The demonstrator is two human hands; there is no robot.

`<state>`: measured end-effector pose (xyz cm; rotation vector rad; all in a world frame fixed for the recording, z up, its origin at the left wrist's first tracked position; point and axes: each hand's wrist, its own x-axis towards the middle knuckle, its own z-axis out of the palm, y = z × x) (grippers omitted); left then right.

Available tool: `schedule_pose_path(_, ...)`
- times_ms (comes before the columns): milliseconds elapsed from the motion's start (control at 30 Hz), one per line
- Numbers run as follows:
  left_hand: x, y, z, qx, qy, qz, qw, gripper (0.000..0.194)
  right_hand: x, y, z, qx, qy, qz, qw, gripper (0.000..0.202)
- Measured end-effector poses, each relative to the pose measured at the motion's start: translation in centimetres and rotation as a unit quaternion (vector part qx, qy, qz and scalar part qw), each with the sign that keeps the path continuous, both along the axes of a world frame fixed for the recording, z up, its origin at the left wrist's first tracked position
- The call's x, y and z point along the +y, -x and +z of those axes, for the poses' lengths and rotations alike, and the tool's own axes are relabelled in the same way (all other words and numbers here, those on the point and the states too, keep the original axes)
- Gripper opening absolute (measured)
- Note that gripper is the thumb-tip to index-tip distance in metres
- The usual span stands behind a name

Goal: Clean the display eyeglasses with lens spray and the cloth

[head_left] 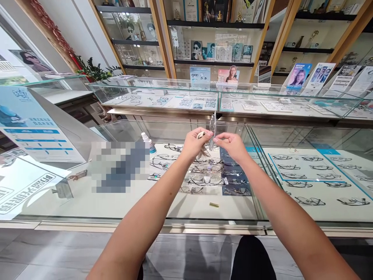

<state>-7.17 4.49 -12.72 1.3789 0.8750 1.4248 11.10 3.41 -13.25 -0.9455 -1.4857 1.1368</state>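
Observation:
A pair of eyeglasses (213, 123) is held up edge-on above the glass display case. My left hand (194, 143) is closed on it, with a pale cloth (204, 151) bunched in the same fingers. From the other side, my right hand (231, 143) pinches the lower part of the eyeglasses between thumb and fingertips. Beneath both hands, rows of spectacle frames (206, 170) lie inside the case, partly on a dark blue panel (230, 190). To the left of my hands stands a small white spray bottle (148, 142) with a blue label.
More frames (301, 184) fill the case on the right. A large price sign (32, 128) and a small clear holder (62, 190) stand at the left. Behind runs another glass counter (163, 99) with upright leaflets (298, 77); shelves line the wall. One patch on the left counter is blurred.

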Motion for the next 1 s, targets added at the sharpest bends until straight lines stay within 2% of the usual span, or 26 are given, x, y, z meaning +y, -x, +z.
schedule_pose_path(200,0.0,0.0,0.0,0.007,-0.008,-0.011,1.000,0.059,-0.2,0.0,0.0,-0.003,-0.017,-0.010,1.000,0.052)
schedule_pose_path(367,0.5,0.2,-0.3,0.017,-0.012,0.006,1.000,0.060,0.2,-0.1,-0.4,-0.009,-0.045,-0.022,0.999,0.047)
schedule_pose_path(467,0.9,0.6,-0.6,0.040,-0.034,0.025,0.998,0.055,0.6,-0.5,-0.7,-0.017,-0.082,-0.060,0.995,0.038)
schedule_pose_path(533,1.2,0.9,-0.7,0.065,-0.048,0.043,0.996,0.051,0.6,-0.8,-0.9,-0.048,-0.128,-0.130,0.982,0.030)
schedule_pose_path(633,1.4,1.2,-0.8,0.099,-0.066,0.063,0.991,0.045,0.4,-1.4,-0.8,-0.115,-0.196,-0.253,0.940,0.021)
schedule_pose_path(700,1.3,1.3,-0.7,0.114,-0.078,0.062,0.988,0.044,0.3,-1.6,-0.7,-0.138,-0.223,-0.301,0.917,0.018)
schedule_pose_path(833,1.3,1.3,-0.6,0.145,-0.104,0.060,0.982,0.040,0.6,-1.8,-0.7,-0.112,-0.266,-0.341,0.894,0.018)
schedule_pose_path(1000,1.2,1.0,-0.6,0.176,-0.109,0.039,0.978,0.038,0.7,-1.6,-0.8,-0.099,-0.315,-0.351,0.876,0.022)
